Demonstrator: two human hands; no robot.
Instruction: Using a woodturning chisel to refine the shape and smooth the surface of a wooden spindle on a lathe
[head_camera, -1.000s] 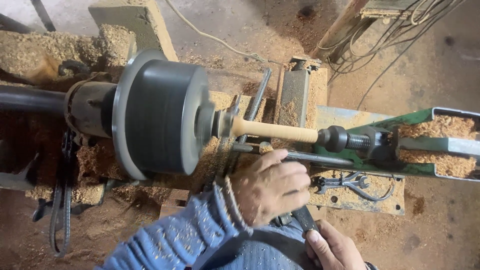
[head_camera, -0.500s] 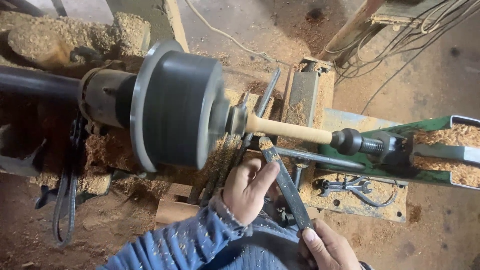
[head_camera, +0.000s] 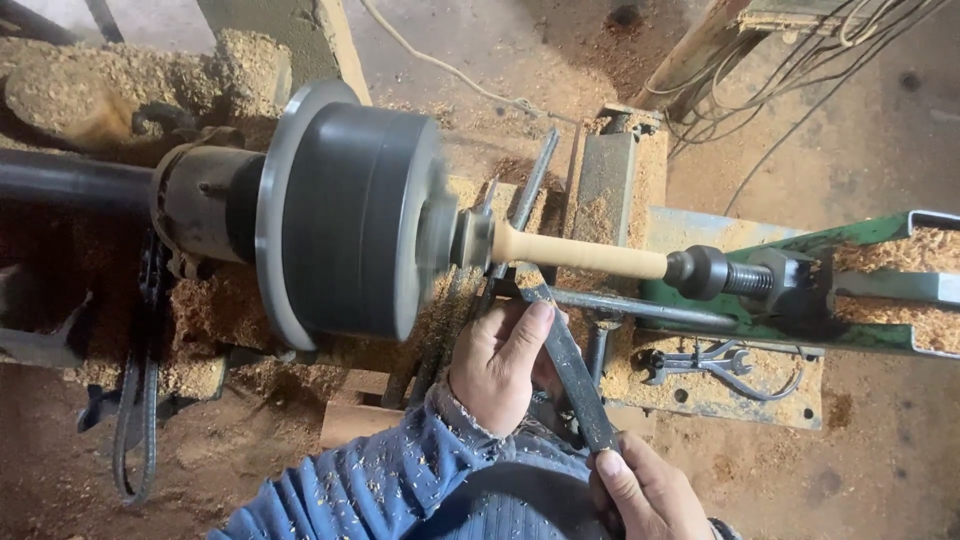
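Observation:
A pale wooden spindle (head_camera: 580, 254) spins between the lathe's big grey flywheel (head_camera: 350, 220) and the dark tailstock centre (head_camera: 705, 272). A long flat steel chisel (head_camera: 570, 368) slants up from lower right toward the spindle's left end, across the metal tool rest bar (head_camera: 640, 308). My left hand (head_camera: 500, 365) grips the chisel's blade near the rest, thumb pressed along it. My right hand (head_camera: 645, 495) holds the chisel's lower end at the bottom edge. My blue sleeve is flecked with wood chips.
Sawdust lies heaped on the lathe bed and floor. A green metal tailstock frame (head_camera: 850, 270) holds shavings at right. Wrenches (head_camera: 720, 365) rest on a plate under the bar. Cables (head_camera: 790, 60) hang at upper right. A drive shaft (head_camera: 70, 180) runs off left.
My left hand has shifted from lying over the tool rest to gripping the chisel blade. The chisel's tip has come up toward the spindle's left end, and the view moved closer.

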